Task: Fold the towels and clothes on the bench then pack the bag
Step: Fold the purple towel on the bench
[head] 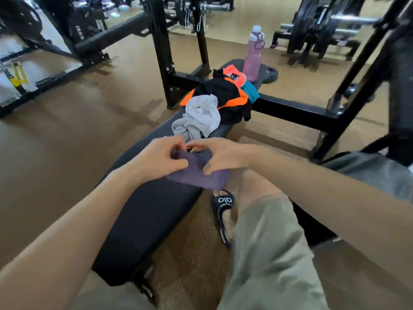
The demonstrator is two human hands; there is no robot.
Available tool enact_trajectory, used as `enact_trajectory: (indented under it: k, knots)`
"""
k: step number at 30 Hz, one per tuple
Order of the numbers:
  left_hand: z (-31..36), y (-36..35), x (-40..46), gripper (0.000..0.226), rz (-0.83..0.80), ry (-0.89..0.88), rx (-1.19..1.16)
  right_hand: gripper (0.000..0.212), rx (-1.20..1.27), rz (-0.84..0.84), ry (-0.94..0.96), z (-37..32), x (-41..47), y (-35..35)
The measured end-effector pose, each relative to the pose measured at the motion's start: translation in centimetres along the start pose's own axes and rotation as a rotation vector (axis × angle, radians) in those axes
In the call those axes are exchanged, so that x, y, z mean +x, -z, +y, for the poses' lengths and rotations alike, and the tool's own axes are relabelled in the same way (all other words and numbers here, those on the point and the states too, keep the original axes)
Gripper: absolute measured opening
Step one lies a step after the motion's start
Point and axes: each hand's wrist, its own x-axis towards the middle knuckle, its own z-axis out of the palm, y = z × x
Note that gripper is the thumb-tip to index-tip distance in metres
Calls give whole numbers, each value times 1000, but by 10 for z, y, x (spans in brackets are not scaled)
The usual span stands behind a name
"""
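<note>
Head view shows you sitting astride a black bench (pixel 156 211), both arms stretched forward over its pad. Your left hand (pixel 159 158) and your right hand (pixel 223 156) meet on a small purple towel (pixel 201 177) lying folded on the bench, its near corner hanging just past the pad's right edge. Your left fingers are curled and pinch the towel's far edge; your right hand grips the cloth beside them, thumb tucked under a fold and fingers bent over the top. Just beyond your hands a crumpled white towel (pixel 200 116) lies on the pad, touching a heap of black and orange clothes (pixel 228 95) behind it, with a teal piece (pixel 251 91) at the heap's right side. At the far end of the bench a pink water bottle (pixel 253 54) stands upright. Your right foot in a black slide sandal (pixel 223 211) rests on the brown floor beside the bench, below the towel's overhanging corner. Black rack frames and weight plates stand around the bench; whether the dark and grey shape at the right edge is the bag, you cannot tell
</note>
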Motion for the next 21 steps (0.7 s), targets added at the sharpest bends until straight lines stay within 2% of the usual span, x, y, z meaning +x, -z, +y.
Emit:
enact_trajectory:
  k: [2, 4, 6, 9, 12, 13, 17, 21]
  knots:
    - [37, 8, 12, 16, 6, -94, 16, 49, 78, 13, 26, -2, -29, 18]
    - [73, 12, 21, 17, -2, -168, 21, 28, 78, 160, 50, 2, -61, 33]
    - [106, 11, 28, 17, -18, -228, -29, 29, 83, 276, 52, 12, -95, 46]
    - [150, -3, 38, 33, -16, -317, -55, 24, 9, 398, -32, 27, -148, 59]
    - [178, -33, 51, 39, -19, -395, 60, 33, -93, 554, -141, 57, -192, 45]
    - [185, -47, 54, 38, -39, -427, 115, 33, -105, 561, -159, 67, -204, 34]
    - [197, -119, 58, 28, -211, -563, 181, 14, -148, 569, -290, 113, -246, -17]
    - [185, -181, 57, 30, -350, -532, 222, 16, -358, 492, -544, 168, -264, -62]
